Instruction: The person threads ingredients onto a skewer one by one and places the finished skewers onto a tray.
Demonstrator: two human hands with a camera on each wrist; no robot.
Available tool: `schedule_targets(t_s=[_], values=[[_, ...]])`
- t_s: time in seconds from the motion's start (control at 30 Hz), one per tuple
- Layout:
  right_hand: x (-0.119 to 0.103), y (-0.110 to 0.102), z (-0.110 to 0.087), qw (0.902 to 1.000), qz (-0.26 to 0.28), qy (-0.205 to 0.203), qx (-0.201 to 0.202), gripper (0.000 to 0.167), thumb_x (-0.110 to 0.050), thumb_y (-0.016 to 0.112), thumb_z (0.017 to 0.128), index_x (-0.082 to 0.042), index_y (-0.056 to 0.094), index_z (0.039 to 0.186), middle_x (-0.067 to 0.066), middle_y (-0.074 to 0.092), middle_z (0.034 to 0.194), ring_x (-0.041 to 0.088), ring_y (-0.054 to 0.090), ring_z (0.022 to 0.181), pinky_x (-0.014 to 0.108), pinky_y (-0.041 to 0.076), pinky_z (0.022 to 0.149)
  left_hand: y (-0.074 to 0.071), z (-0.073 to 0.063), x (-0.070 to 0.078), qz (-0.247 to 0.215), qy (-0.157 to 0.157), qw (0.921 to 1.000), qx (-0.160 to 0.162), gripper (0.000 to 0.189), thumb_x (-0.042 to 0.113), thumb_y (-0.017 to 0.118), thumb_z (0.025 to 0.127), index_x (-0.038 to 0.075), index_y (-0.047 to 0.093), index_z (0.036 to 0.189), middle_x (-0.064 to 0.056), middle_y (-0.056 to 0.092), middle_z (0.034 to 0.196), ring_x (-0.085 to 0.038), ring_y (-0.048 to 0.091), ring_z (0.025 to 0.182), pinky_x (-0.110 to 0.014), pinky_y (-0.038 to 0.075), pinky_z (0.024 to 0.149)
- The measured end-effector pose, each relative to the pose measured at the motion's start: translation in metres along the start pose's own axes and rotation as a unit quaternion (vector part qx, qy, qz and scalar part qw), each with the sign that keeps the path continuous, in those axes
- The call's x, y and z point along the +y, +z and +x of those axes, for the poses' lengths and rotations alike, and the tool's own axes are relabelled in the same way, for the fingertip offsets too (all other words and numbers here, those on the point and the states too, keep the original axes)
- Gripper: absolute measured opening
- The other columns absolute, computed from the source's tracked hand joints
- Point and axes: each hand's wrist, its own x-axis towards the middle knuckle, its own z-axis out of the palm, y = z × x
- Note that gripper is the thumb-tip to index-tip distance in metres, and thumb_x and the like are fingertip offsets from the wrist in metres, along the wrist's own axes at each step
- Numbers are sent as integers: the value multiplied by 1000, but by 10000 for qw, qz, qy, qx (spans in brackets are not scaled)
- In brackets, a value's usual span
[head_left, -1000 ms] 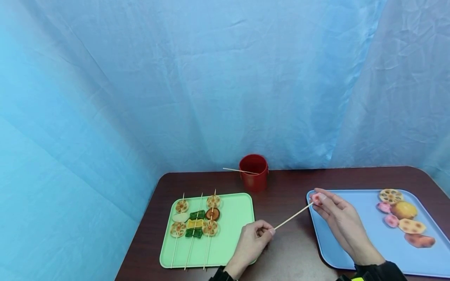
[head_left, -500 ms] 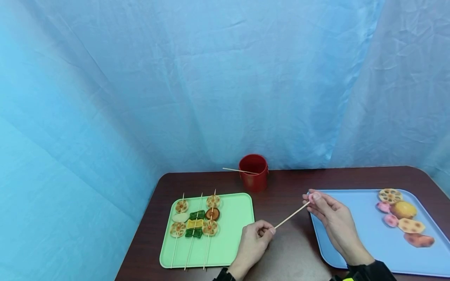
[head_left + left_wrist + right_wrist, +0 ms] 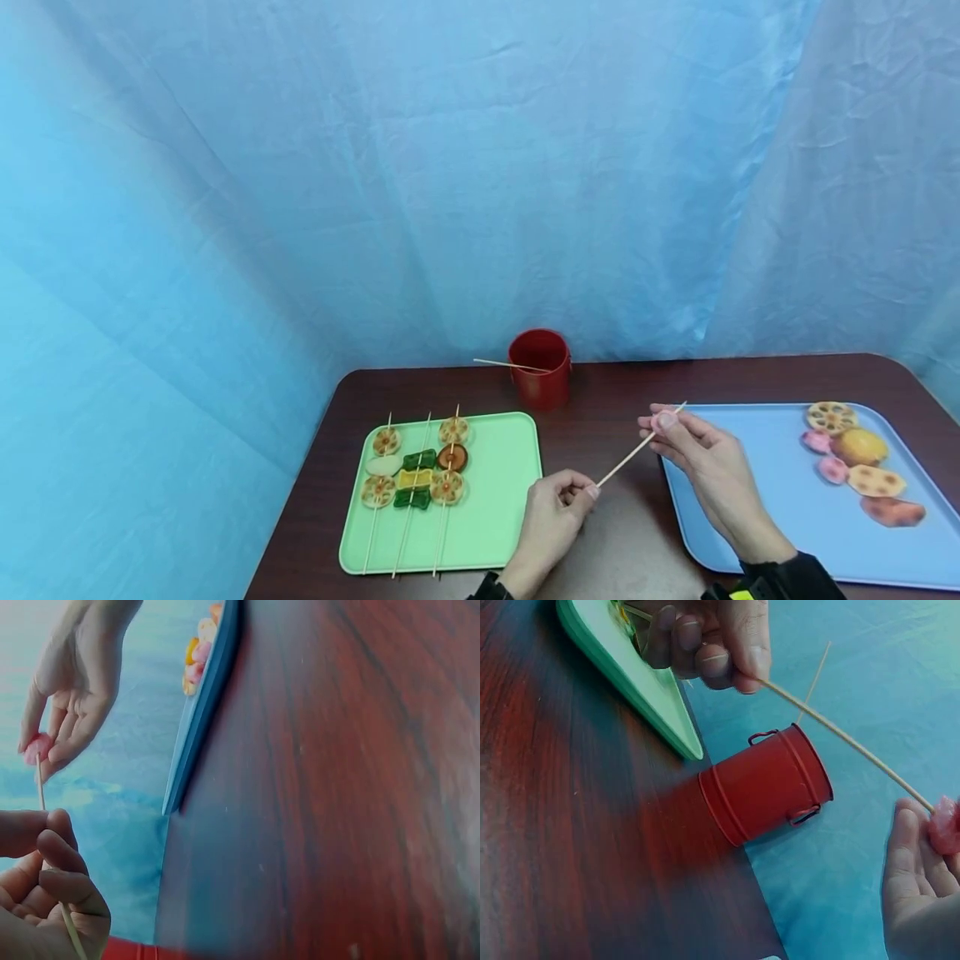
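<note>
My left hand (image 3: pixel 551 521) pinches a thin wooden skewer (image 3: pixel 626 460) between thumb and fingers, over the table between two trays. In the right wrist view, the skewer (image 3: pixel 847 739) slants from those fingertips to a small pink food piece (image 3: pixel 946 829). My right hand (image 3: pixel 712 479) pinches this pink piece (image 3: pixel 663 422) near the blue tray's left edge. The skewer passes through the piece, and its pointed tip sticks out beyond it. Seen from the left wrist, the pink piece (image 3: pixel 37 748) sits between the right thumb and fingers, and the skewer's other end passes under the left fingers.
A green tray (image 3: pixel 502 467) at left bears three loaded skewers with lotus root slices and other pieces. On the blue tray (image 3: pixel 750 517) lie a lotus slice (image 3: pixel 832 417), a yellow lump (image 3: pixel 860 447), pink pieces and others. A red bucket (image 3: pixel 542 375) with a skewer stands behind.
My right hand has drawn the pink piece left and onto the skewer, whose tip now shows past it. The left hand has shifted slightly right.
</note>
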Motion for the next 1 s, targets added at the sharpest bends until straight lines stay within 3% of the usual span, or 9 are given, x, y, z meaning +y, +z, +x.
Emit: schedule_targets(t_s=[0.2,0.53,0.83,1.0], values=[[6,14,-2,9983,-546,102,-149,49,-27,60,107,9,55,140,5,76,115,17,70,111,32,57,91,8,4,5,-169,-48,9998,70,9,9,72,91,6,75,83,9,64,64,0,48,52,-15,34,47],[7,18,-1,9984,-543,40,-179,52,-27,58,107,11,51,143,5,76,113,14,71,108,32,57,91,8,4,5,-493,-223,9984,146,8,6,71,89,5,74,82,5,65,63,-2,46,50,-16,32,46],[9,19,-3,9972,-714,8,-223,51,-26,59,107,12,53,139,6,77,111,19,72,110,37,57,90,9,10,12,-551,-229,9977,-332,14,13,71,93,0,74,91,0,69,70,-6,50,53,-17,36,46],[12,23,-6,9968,-758,108,-233,51,-30,59,107,10,55,139,9,76,115,17,71,108,38,57,91,8,12,15,-402,-105,9988,-256,12,12,71,93,2,75,89,-3,69,69,-1,46,51,-17,33,47]])
